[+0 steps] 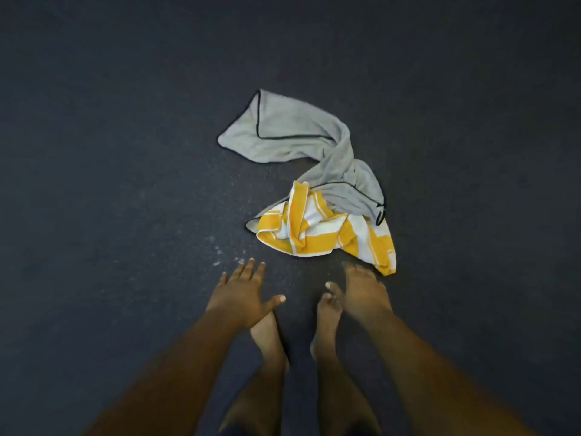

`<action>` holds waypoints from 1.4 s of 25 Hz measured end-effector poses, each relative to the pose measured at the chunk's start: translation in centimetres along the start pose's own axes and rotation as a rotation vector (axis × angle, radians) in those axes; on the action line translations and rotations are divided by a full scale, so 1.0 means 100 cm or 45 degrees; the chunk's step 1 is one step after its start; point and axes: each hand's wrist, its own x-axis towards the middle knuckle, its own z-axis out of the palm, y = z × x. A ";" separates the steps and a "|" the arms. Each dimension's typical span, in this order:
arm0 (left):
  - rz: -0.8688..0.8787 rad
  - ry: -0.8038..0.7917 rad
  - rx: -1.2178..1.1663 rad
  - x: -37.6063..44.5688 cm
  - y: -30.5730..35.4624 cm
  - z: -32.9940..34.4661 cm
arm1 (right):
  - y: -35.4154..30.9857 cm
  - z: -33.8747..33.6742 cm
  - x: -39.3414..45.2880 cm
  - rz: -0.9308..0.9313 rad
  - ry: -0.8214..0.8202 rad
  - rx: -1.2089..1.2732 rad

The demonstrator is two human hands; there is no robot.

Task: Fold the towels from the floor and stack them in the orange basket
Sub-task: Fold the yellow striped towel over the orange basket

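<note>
Two towels lie crumpled on the dark floor in front of me. The grey towel (289, 133) with a thin black hem stretches from the centre toward the right and drapes over the yellow and white striped towel (327, 234). My left hand (242, 294) hovers with its fingers spread, below and left of the striped towel, holding nothing. My right hand (361, 291) reaches forward with straight fingers, blurred, just short of the striped towel's near corner. The orange basket is out of view.
Dark speckled floor (125, 184) fills the whole view, with a few pale specks (220, 250) near my left hand. My two bare feet (267, 335) stand below my hands.
</note>
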 end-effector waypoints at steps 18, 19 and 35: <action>-0.054 -0.210 0.079 0.258 -0.060 0.086 | 0.030 0.155 0.266 0.577 0.101 0.614; -0.061 -0.202 0.065 0.242 -0.052 0.069 | 0.023 0.132 0.246 0.483 0.116 0.458; -0.118 0.247 -0.165 -0.141 0.063 -0.281 | -0.109 -0.338 -0.076 -0.107 0.493 0.122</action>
